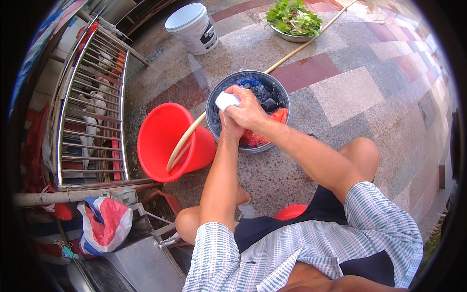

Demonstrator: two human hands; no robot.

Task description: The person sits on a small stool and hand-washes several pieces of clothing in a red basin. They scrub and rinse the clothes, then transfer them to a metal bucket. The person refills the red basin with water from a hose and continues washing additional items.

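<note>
Over a round grey tub (288, 120) of water and wet cloth, my right hand (248, 109) is closed on a small white object (227, 101), possibly soap or a wad of cloth. Just below it, my left hand (231, 124) is partly hidden by the right; its fingers cannot be made out. Dark cloth (269, 104) and a blue piece (251, 81) lie in the tub's upper part. Red cloth (255, 138) lies at the lower right of the tub, beside my wrists.
Left of the tub, a red bucket (164, 142) leans with a cream hose (186, 137) in it. A white bucket (191, 31) and a metal bowl (292, 37) of leafy greens (293, 18) stand farther off. Birds (89, 127) are behind a barred metal cage (122, 109) at left.
</note>
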